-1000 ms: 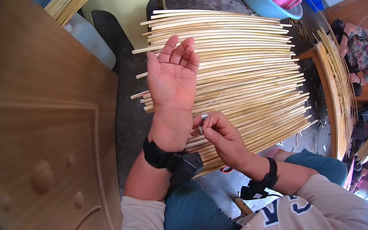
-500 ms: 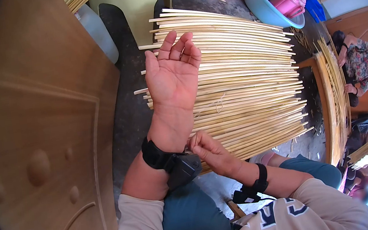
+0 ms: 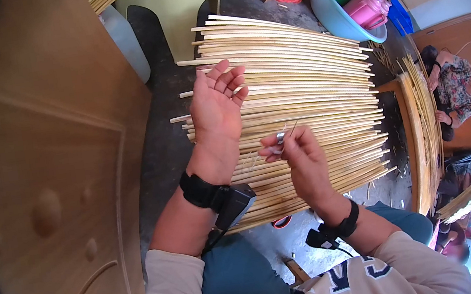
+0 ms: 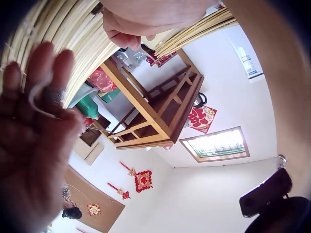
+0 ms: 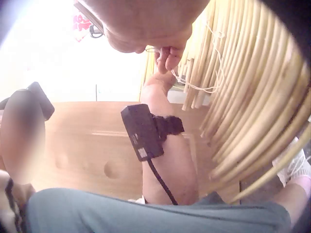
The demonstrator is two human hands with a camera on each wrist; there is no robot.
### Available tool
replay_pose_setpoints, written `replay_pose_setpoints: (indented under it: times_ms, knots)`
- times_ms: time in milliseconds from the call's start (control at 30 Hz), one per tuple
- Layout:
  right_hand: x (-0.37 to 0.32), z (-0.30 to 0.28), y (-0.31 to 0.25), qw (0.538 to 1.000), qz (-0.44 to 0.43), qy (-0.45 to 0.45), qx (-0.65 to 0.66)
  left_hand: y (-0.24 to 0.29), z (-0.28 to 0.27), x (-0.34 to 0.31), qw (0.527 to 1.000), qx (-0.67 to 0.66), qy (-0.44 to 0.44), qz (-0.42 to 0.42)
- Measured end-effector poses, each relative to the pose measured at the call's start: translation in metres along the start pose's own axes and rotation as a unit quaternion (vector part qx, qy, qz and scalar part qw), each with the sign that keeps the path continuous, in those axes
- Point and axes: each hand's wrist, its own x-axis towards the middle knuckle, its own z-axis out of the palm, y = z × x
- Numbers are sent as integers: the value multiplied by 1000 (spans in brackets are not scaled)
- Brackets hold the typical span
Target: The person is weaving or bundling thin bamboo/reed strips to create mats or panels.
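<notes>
In the head view my left hand (image 3: 217, 110) is palm up over a mat of pale reed stalks (image 3: 324, 92), its fingers loosely bent and holding nothing. To its right, my right hand (image 3: 309, 164) pinches a thin needle (image 3: 294, 127) between thumb and fingers. A silver ring-like band (image 3: 280, 137) circles one finger of that hand. White thread (image 4: 33, 97) loops across its fingers in the left wrist view. More thread (image 5: 194, 87) trails beside the stalks in the right wrist view.
A wooden door panel (image 3: 52, 172) stands close on the left. Beyond the mat are a cream stool (image 3: 174, 11) and a blue basin (image 3: 328, 10) holding a pink jug (image 3: 368, 10). Another person (image 3: 458, 82) sits at a wooden bench (image 3: 414, 140) on the right.
My right hand first went in close to the left wrist, then moved away to the right and forward with the needle. The left hand came slightly nearer my body.
</notes>
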Motion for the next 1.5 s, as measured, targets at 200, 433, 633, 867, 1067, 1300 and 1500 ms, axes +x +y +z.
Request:
replay_pose_setpoints:
  times_ms: [200,433,633,867,1067,1300,1500]
  knots:
    - [25,-4,-26,999,-22,28,4,-16,-1,-6,996,56,-33,-61]
    - [29,13,-26,941,130,-130,284,-26,-9,3,995,38,-37,-85]
    - [23,21,-13,910,174,-135,352,-27,-4,8,997,29,-1,-74]
    - [23,22,-7,906,177,-139,358,-26,-13,8,997,19,-24,-72]
    - [29,-7,-17,942,130,-90,295,-24,-12,7,997,2,-55,-56]
    - [41,-71,-69,942,-214,243,-89,-10,1,-5,940,325,-101,35]
    - [32,-119,-121,875,-331,352,-14,-16,4,-11,603,731,-216,237]
